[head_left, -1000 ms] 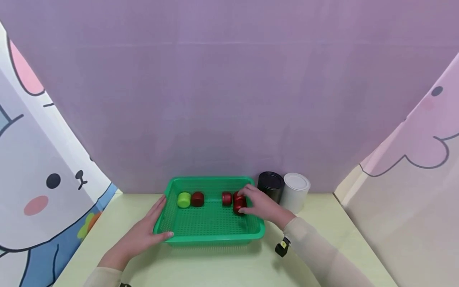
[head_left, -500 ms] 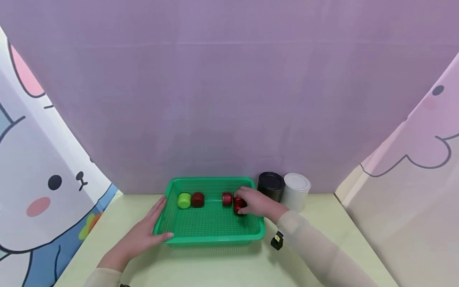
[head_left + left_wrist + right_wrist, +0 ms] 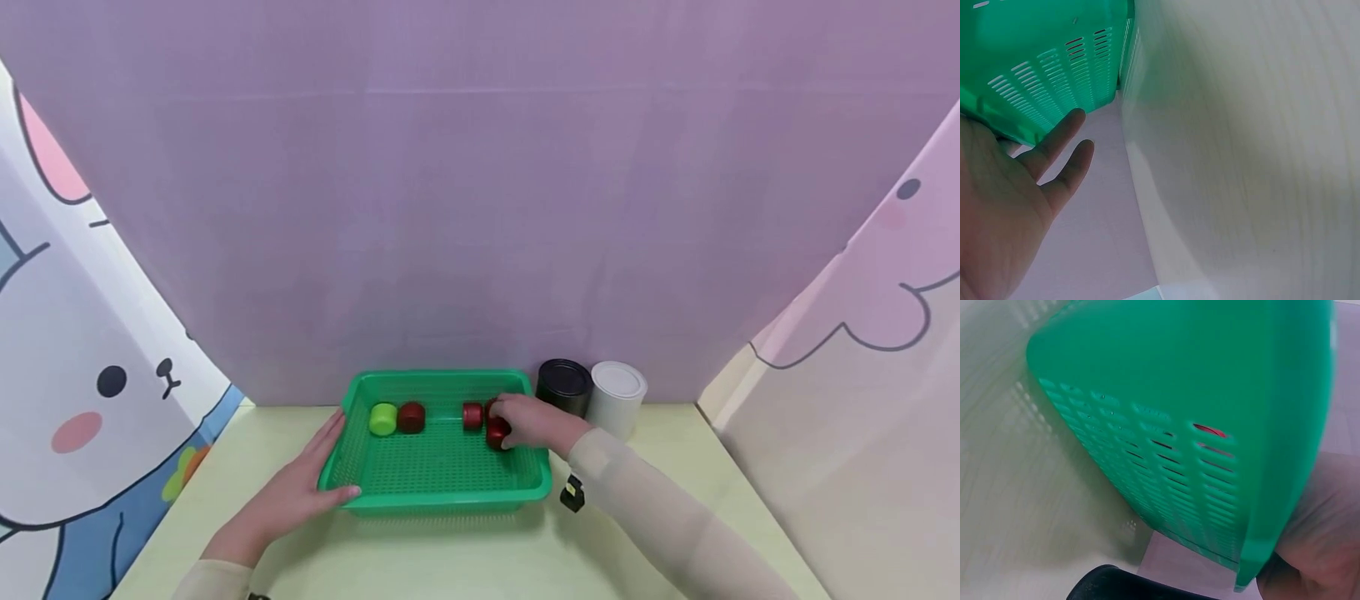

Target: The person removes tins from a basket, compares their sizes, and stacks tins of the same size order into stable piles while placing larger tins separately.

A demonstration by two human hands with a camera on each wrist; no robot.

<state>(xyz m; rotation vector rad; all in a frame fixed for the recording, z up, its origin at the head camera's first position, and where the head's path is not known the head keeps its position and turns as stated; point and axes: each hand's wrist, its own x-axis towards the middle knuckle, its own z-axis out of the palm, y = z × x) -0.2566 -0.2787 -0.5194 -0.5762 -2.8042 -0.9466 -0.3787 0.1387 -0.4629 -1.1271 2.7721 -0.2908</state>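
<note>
In the head view a green perforated basket (image 3: 442,501) stands on the table. My left hand (image 3: 288,498) lies against its left side, thumb over the front rim and fingers straight along the outer wall. The left wrist view shows those fingers spread beside the basket wall. My right hand (image 3: 536,423) reaches over the right rim and grips a shiny dark red cylinder (image 3: 496,437) between thumb and fingers. Behind it another red piece is partly hidden by the fingers. A small red cylinder (image 3: 472,416) lies just left of them.
At the basket's back left sit a lime green cylinder (image 3: 382,419) and a dark red cylinder (image 3: 411,417). A black canister (image 3: 564,385) and a white canister (image 3: 618,396) stand right of the basket, close to the right forearm. A purple backdrop (image 3: 450,208) rises behind the table (image 3: 420,558).
My right hand has moved slightly left and in closer, its fingers and thumb closing round the red cylinder. The left hand and the basket have stayed in place.
</note>
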